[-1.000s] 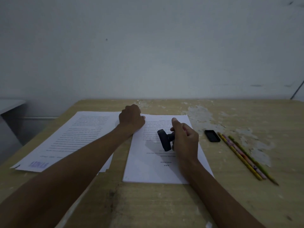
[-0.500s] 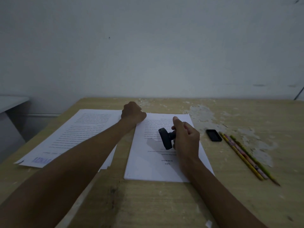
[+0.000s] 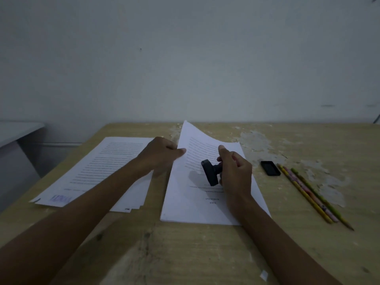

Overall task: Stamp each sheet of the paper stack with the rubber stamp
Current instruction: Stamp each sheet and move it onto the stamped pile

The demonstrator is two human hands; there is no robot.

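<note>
A white paper stack (image 3: 185, 206) lies in the middle of the wooden table. My left hand (image 3: 160, 155) pinches the left edge of its top sheet (image 3: 197, 138), whose far left corner is lifted and curled up. My right hand (image 3: 234, 171) holds the black rubber stamp (image 3: 209, 174) by its handle, tilted on its side above the sheet, its face turned left. A second pile of printed sheets (image 3: 107, 169) lies to the left, its top sheet showing a blue stamp mark (image 3: 60, 199) at the near corner.
A small black ink pad (image 3: 270, 168) sits right of the stack. Three pencils (image 3: 310, 194) lie side by side further right. The table top (image 3: 205, 254) has peeling patches near the far edge. A grey wall stands behind; a pale ledge is at far left.
My left hand went from a fist resting on the stack's far left corner to pinching the top sheet, and the sheet's far corner has risen. The right hand still holds the stamp.
</note>
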